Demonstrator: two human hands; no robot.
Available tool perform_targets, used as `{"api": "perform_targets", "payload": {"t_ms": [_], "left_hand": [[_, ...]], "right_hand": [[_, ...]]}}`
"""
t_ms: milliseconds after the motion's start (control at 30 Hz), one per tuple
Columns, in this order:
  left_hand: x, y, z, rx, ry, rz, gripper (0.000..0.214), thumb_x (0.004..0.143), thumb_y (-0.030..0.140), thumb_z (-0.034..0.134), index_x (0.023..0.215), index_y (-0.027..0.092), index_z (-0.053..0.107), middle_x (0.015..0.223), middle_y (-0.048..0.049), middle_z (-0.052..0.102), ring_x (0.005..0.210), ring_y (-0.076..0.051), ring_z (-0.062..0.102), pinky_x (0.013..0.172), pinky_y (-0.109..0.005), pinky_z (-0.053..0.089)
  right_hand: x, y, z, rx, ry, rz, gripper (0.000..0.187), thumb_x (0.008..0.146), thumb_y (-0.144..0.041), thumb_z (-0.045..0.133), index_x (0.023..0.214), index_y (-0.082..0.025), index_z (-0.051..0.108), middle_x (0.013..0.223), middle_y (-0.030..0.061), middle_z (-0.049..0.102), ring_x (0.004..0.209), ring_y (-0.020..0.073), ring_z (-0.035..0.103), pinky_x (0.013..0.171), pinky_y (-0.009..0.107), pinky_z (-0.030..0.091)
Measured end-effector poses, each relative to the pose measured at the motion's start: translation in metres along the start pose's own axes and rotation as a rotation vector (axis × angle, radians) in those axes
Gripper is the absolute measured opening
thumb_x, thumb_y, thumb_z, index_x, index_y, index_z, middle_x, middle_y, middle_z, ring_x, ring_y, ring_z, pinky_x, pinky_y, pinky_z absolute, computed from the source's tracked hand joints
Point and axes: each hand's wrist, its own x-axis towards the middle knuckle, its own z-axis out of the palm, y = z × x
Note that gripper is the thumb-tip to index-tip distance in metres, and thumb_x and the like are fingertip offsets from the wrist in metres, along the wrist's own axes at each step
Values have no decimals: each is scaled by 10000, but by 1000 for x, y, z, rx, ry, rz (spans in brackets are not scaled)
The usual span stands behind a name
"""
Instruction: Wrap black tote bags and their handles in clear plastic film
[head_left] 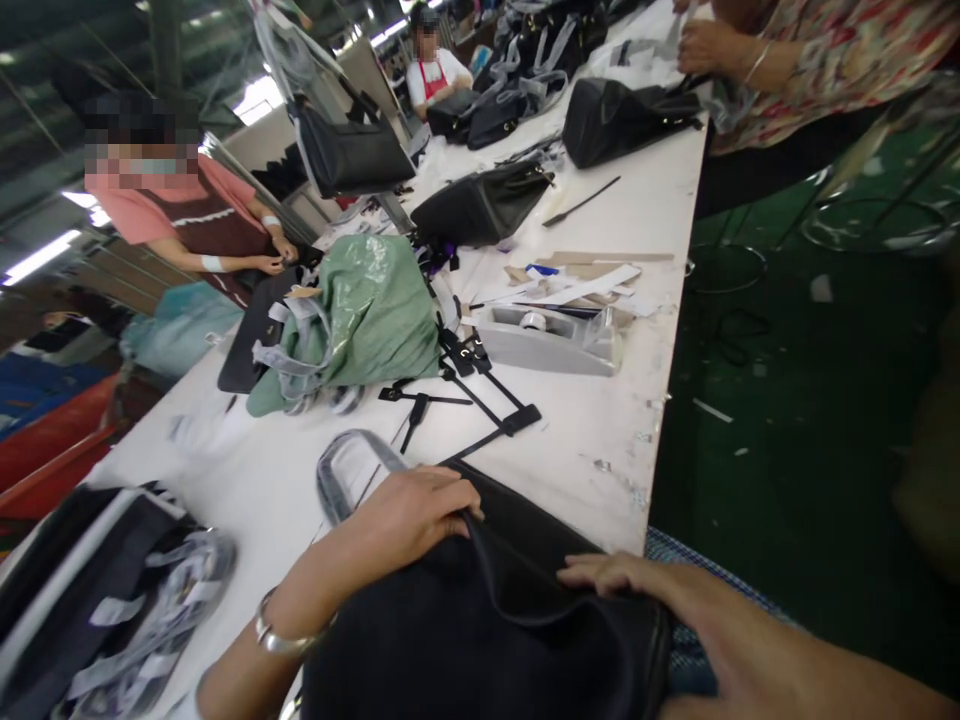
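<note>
A black handbag (450,630) lies at the near edge of the table in front of me, its upper side creased inward. My left hand (431,505), with a silver bracelet at the wrist, pinches the bag's upper edge; the thumb is partly hidden. At the bag's right end, my right hand (637,585) grips the edge with its fingers laid over the top. Behind my left hand stands a plastic-wrapped handle loop (352,460). Farther back lie several black straps with tabs (517,418).
A grey tape dispenser (547,340), paper scraps (592,288) and a green plastic bag (375,310) occupy the table (600,430). More black handbags (484,205) stand behind. Another bag with wrapped straps (112,590) lies left. Co-workers sit or stand around the table.
</note>
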Motion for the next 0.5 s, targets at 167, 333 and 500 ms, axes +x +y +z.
{"api": "perform_targets", "payload": {"t_ms": [167, 333, 500], "left_hand": [[-13, 15, -1, 152, -158, -183, 199, 910, 206, 536, 1062, 292, 633, 839, -15, 701, 776, -205, 655, 701, -280, 441], [20, -18, 7, 107, -268, -161, 151, 941, 267, 533, 1061, 283, 623, 780, 14, 684, 723, -192, 643, 654, -260, 378], [54, -52, 28, -64, -293, -60, 141, 926, 373, 586, 960, 273, 681, 836, 31, 699, 756, -170, 637, 674, -231, 381]], "right_hand": [[10, -2, 4, 67, -96, -9, 506, 694, -376, 808, 1187, -393, 693, 1148, 8, 727, 1036, 272, 691, 902, 331, 563], [27, 6, 13, 232, -107, -26, 424, 739, -475, 773, 1131, -319, 720, 1024, 17, 755, 937, 266, 706, 836, 313, 555], [32, 20, 19, 291, -101, -6, 217, 894, -437, 623, 856, -249, 726, 778, -20, 724, 735, 186, 679, 672, 243, 506]]}}
